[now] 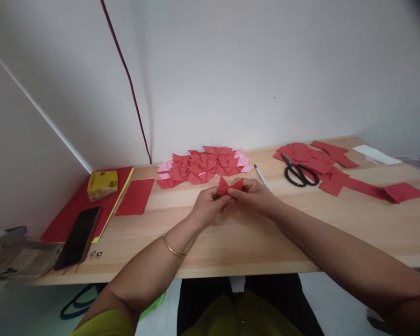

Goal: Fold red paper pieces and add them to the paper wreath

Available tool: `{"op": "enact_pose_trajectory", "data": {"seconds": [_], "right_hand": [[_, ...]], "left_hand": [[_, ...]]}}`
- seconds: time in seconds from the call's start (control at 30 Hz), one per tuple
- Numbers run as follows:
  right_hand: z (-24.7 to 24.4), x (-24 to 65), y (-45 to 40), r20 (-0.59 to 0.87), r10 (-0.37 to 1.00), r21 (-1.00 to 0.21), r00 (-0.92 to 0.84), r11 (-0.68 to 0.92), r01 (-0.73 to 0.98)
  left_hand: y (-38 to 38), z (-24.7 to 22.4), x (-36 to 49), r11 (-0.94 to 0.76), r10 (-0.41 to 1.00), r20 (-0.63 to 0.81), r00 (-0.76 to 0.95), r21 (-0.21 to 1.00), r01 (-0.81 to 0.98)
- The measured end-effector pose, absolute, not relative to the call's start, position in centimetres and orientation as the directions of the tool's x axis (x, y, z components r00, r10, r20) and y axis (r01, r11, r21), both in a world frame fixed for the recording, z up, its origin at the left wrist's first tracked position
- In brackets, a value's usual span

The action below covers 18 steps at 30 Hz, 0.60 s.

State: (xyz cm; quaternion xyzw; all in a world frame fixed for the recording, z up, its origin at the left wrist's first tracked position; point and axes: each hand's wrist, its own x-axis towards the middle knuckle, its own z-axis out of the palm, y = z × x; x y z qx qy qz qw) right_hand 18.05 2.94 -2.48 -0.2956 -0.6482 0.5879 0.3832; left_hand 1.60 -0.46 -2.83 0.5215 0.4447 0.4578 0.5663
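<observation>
A small folded red paper [226, 185] with two pointed tips sits between my hands, just above the wooden table [210, 252]. My left hand [210, 205] pinches it from the left, thumb in front. From the right, my right hand [253, 196] grips it with the thumb pressed on its front face. Beyond my hands lies a heap of folded red and pink paper pieces [204, 165]. A white pen [261, 176] rests on the table just beyond my right hand.
Black-handled scissors [301, 175] lie against loose red paper pieces [323, 158] at the right. At the left are a red sheet [135, 197], a phone [78, 237] and a yellow packet [103, 185] on a red folder [71, 210]. A wall stands behind.
</observation>
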Motion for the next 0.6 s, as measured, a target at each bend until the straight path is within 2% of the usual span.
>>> {"op": "enact_pose_trajectory", "data": {"seconds": [0.17,0.27,0.4,0.5,0.6], "right_hand": [[-2.9,18.1,3.2,0.122,0.825,-0.99,-0.552,0.139,-0.012],[-2.7,17.9,3.0,0.126,0.81,-0.992,-0.573,0.087,-0.095],[-2.2,17.8,2.7,0.161,0.765,-0.979,-0.624,0.041,-0.202],[-2.1,18.0,2.8,0.19,0.789,-0.981,-0.585,0.123,-0.152],[-2.2,18.2,3.0,0.199,0.826,-0.977,-0.528,0.21,-0.039]], "left_hand": [[-0.2,-3.2,1.2,0.05,0.979,-0.049,0.196,0.999,0.001],[-0.2,-2.9,1.0,0.022,0.97,-0.029,0.239,0.999,0.03],[-0.4,-2.2,0.9,-0.027,0.954,0.039,0.298,0.999,-0.045],[-0.5,-2.1,0.8,-0.008,0.949,0.035,0.315,0.996,-0.086],[-0.4,-2.3,0.8,-0.056,0.968,0.066,0.244,0.997,-0.049]]}}
